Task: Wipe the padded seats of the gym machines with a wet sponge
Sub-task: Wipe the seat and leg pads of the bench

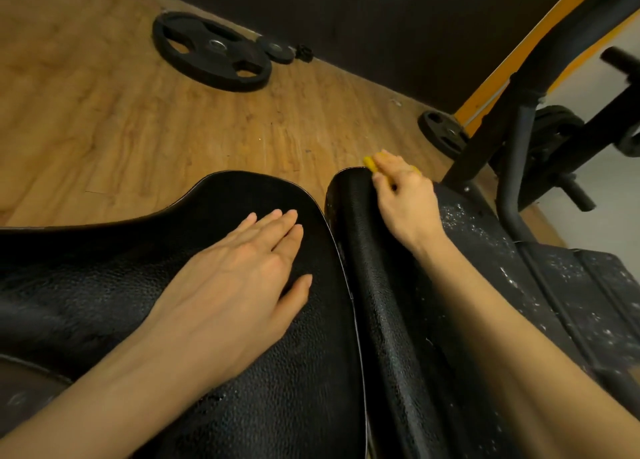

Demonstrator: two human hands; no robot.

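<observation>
The left hand [239, 278] lies flat, palm down, on the wide seat pad [104, 285], fingers straight and close together, thumb out to the side. The pad is black vinyl with a pebbled grain and a rounded, curved front edge; it shines slightly.

Beside it, across a narrow seam, runs a second pad [377, 285], long and narrow, of the same grained black vinyl, rounded at its far end. The right hand [405, 195] is at that far end, fingers curled around a yellow sponge [370, 162]. Only a small corner of the sponge shows past the fingertips, pressed against the pad's far edge; a sliver of yellow also peeks out on the hand's right side.

To the right of the narrow pad, a dark surface [561, 285] is speckled with white flecks. Beyond it stands a black tubular frame [512, 168] of round steel bars.

The floor [104, 112] is wood-grain plank in a warm tan. On it lies a large plate [212, 51], a black disc with three grip slots and a metal hub. A small plate [276, 50] lies just beside it, and another plate [443, 133] leans near the frame.
</observation>
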